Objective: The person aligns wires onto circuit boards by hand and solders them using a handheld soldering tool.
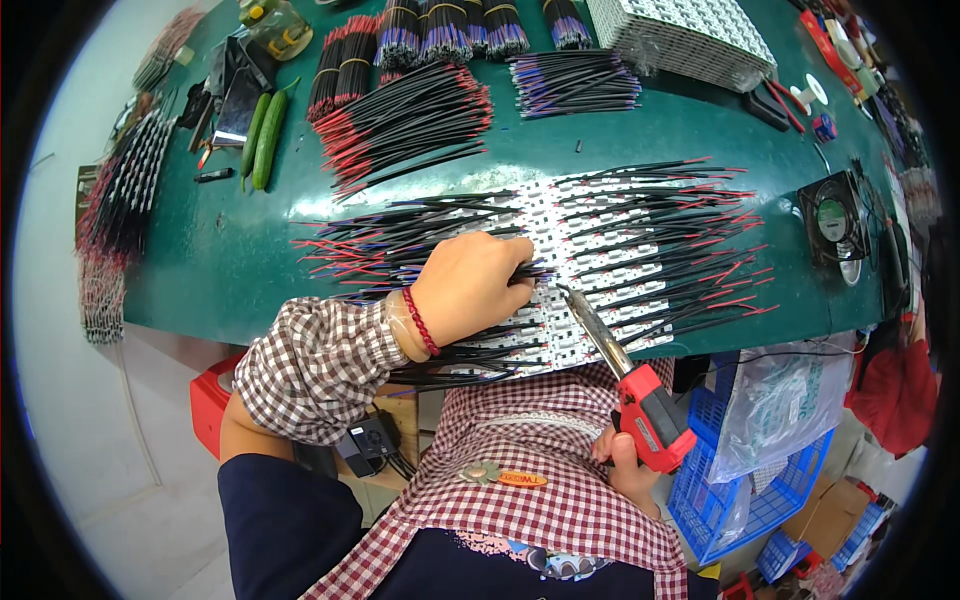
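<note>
A white panel of small circuit boards (612, 262) lies across the near part of the table, with black wires (690, 235) ending in red tips fanned out on both sides. My left hand (472, 282) is over the panel's left half, fingers pinched on a dark wire (543, 275) near the middle. From the right, my right hand (632, 475) grips a red and black soldering iron (648, 405) by its handle. Its metal tip points up and left, close to the boards beside my left fingertips. Whether the tip touches a board, I cannot tell.
Behind the panel lie loose red-tipped wires (405, 125), purple-tipped wires (575, 84) and tied wire bundles (430, 32). A stack of white panels (690, 40) stands far right. Two cucumbers (268, 140) lie left, a small fan (833, 215) right. Below is a blue basket (712, 510).
</note>
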`<state>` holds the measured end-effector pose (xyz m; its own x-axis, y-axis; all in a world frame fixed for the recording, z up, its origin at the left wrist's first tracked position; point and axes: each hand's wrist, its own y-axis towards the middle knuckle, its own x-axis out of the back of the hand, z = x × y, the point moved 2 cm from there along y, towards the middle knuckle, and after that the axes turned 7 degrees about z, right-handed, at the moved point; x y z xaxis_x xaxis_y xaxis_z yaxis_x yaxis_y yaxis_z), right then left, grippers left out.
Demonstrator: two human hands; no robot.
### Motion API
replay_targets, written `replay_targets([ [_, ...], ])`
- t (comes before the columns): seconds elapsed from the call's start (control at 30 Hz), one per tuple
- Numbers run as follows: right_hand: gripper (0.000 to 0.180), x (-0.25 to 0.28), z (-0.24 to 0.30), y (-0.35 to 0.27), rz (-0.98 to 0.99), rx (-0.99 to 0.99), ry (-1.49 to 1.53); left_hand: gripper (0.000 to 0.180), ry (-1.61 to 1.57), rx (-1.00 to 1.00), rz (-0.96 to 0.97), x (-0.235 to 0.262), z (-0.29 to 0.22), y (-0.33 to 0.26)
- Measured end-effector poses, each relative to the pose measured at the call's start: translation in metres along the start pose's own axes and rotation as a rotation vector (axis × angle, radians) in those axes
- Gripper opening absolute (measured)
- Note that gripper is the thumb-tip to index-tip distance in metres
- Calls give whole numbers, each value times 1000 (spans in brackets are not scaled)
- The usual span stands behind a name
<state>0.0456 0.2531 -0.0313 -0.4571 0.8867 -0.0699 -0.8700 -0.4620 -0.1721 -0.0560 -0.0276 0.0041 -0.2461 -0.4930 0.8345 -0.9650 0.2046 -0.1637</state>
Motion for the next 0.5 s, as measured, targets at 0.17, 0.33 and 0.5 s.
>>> replay_targets([
  [0.17, 15, 0, -2, -1, 16, -121, 59, 18, 100, -4, -55, -4, -2, -1],
  [0.33, 12, -2, -6, 1, 28, -112, 44, 18, 118, -7, -34, -2, -1, 0],
  [0.5, 9, 0, -17, 0, 73, -104, -10, 19, 140, -28, -28, -1, -1, 3],
])
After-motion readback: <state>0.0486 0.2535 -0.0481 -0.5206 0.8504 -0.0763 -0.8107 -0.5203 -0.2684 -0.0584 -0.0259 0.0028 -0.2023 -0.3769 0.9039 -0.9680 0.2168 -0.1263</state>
